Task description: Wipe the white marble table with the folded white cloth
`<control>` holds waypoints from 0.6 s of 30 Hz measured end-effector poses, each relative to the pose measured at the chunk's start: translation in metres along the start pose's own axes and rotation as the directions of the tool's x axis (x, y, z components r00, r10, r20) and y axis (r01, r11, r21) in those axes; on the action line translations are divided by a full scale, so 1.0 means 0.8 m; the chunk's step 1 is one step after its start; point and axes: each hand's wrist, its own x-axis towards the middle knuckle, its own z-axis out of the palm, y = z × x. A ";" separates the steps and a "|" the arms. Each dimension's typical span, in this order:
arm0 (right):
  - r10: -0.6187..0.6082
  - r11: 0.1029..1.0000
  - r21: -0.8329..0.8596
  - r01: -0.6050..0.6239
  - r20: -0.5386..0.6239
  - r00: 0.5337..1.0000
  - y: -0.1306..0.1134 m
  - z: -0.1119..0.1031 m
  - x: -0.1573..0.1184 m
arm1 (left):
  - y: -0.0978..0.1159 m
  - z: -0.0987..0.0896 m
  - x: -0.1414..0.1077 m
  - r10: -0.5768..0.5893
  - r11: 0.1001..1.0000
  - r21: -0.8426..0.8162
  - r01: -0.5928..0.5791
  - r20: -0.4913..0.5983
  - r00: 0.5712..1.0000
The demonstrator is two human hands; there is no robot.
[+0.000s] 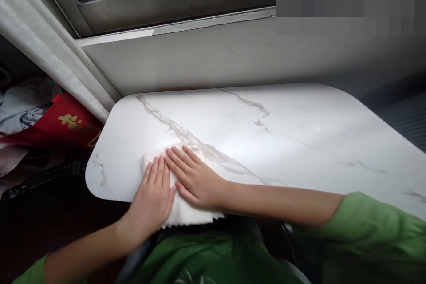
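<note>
A white cloth (pixel 189 215) lies flat on the white marble-patterned table (pixel 299 115), near its front edge, with a ragged end hanging over that edge. Flat on the cloth's left part rests my left hand (pixel 151 197), its fingers stretched forward. My right hand (pixel 196 177) presses on the cloth beside it, fingers extended and slightly apart. The two hands nearly touch at the fingertips. Neither one grips the cloth; both lie on top of it.
A pale curtain (pixel 49 31) hangs at the left by the window frame (pixel 166 9). Below it, a red bag (pixel 63 120) with gold lettering stands beside crumpled light fabric (pixel 23 106). A grey wall (pixel 199 62) runs behind the table. The upper right corner is pixelated.
</note>
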 end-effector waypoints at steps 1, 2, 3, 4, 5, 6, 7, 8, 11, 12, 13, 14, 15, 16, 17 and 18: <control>-0.001 1.000 0.003 0.001 0.007 1.000 -0.005 -0.003 -0.013 | 0.012 -0.001 -0.006 -0.007 1.000 -0.021 0.007 -0.010 1.000; 0.013 1.000 0.005 -0.014 0.011 1.000 -0.005 -0.005 -0.021 | 0.018 0.000 -0.006 -0.009 0.998 -0.056 0.008 -0.007 1.000; 0.038 0.999 0.005 -0.038 0.013 0.999 -0.002 -0.007 -0.023 | 0.018 0.002 0.000 -0.009 0.995 -0.098 0.010 0.005 1.000; 0.068 0.998 0.005 -0.068 0.014 0.998 0.006 -0.007 -0.019 | 0.014 0.006 0.012 -0.016 0.990 -0.141 0.019 0.022 1.000; 0.101 0.995 0.004 -0.102 0.014 0.995 0.018 -0.007 -0.010 | 0.004 0.012 0.030 -0.034 0.983 -0.180 0.041 0.042 0.999; 0.135 0.991 0.002 -0.135 0.012 0.991 0.034 -0.006 0.003 | -0.008 0.019 0.053 -0.063 0.974 -0.213 0.074 0.060 0.996; 0.167 0.986 -0.002 -0.167 0.011 0.986 0.054 -0.005 0.020 | -0.023 0.027 0.079 -0.100 0.964 -0.240 0.115 0.076 0.992; 0.196 0.981 -0.008 -0.196 0.011 0.980 0.077 -0.004 0.040 | -0.038 0.036 0.108 -0.142 0.952 -0.261 0.161 0.088 0.986; 0.255 0.967 -0.029 -0.255 0.013 0.967 0.152 -0.008 0.099 | -0.080 0.062 0.200 -0.270 0.907 -0.317 0.277 0.068 0.961; 0.272 0.962 -0.038 -0.271 0.011 0.962 0.175 -0.010 0.116 | -0.089 0.069 0.228 -0.295 0.900 -0.325 0.289 0.032 0.955; 0.302 0.952 -0.049 -0.302 -0.001 0.953 0.194 -0.014 0.129 | -0.095 0.075 0.252 -0.322 0.893 -0.332 0.303 -0.003 0.947; 0.345 0.936 -0.061 -0.346 -0.019 0.938 0.210 -0.017 0.139 | -0.099 0.079 0.272 -0.347 0.888 -0.335 0.316 -0.037 0.937; 0.393 0.916 -0.070 -0.394 -0.034 0.919 0.222 -0.020 0.145 | -0.099 0.082 0.288 -0.368 0.883 -0.335 0.328 -0.062 0.928; 0.436 0.896 -0.075 -0.438 -0.042 0.899 0.230 -0.023 0.148 | -0.096 0.084 0.299 -0.384 0.880 -0.332 0.340 -0.077 0.920; 0.464 0.881 -0.079 -0.466 -0.042 0.885 0.236 -0.026 0.148 | -0.092 0.084 0.306 -0.394 0.879 -0.324 0.349 -0.084 0.915; 0.472 0.877 -0.082 -0.474 -0.035 0.881 0.238 -0.028 0.146 | -0.086 0.084 0.309 -0.398 0.881 -0.313 0.356 -0.083 0.914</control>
